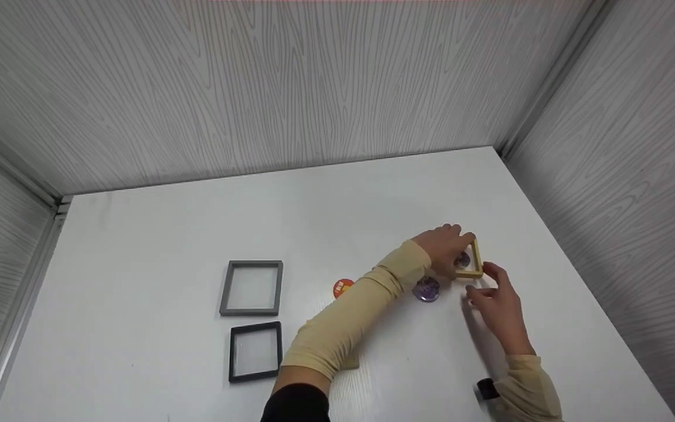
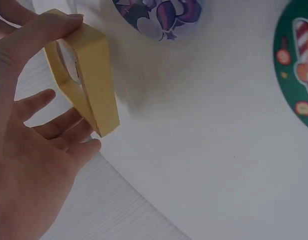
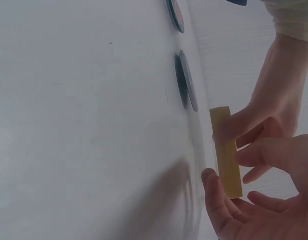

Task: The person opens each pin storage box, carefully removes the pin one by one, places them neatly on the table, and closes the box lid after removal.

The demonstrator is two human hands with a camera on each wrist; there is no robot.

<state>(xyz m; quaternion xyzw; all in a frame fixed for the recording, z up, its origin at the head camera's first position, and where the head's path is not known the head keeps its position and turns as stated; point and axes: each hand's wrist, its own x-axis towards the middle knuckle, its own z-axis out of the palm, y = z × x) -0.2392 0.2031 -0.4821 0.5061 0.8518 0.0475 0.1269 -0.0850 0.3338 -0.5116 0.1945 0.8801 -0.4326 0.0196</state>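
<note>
My left hand [image 1: 444,249] grips a small yellow square display frame [image 1: 478,258], tilted above the white table, thumb along its edge in the left wrist view. A round purple badge [image 1: 462,260] shows inside the frame. My right hand [image 1: 501,310] is at the frame's near right corner, its index fingertip close to that corner and its thumb held apart. In the right wrist view the yellow frame [image 3: 227,160] appears edge-on between both hands. Another purple badge [image 1: 426,289] lies on the table, just nearer than my left hand.
A red-orange badge [image 1: 342,286] is partly covered by my left sleeve. A green-rimmed badge [image 2: 286,65] shows in the left wrist view. To the left lie a grey square frame [image 1: 226,287] and a black one [image 1: 232,354]. A dull yellow corner [image 1: 350,361] pokes out under the left forearm.
</note>
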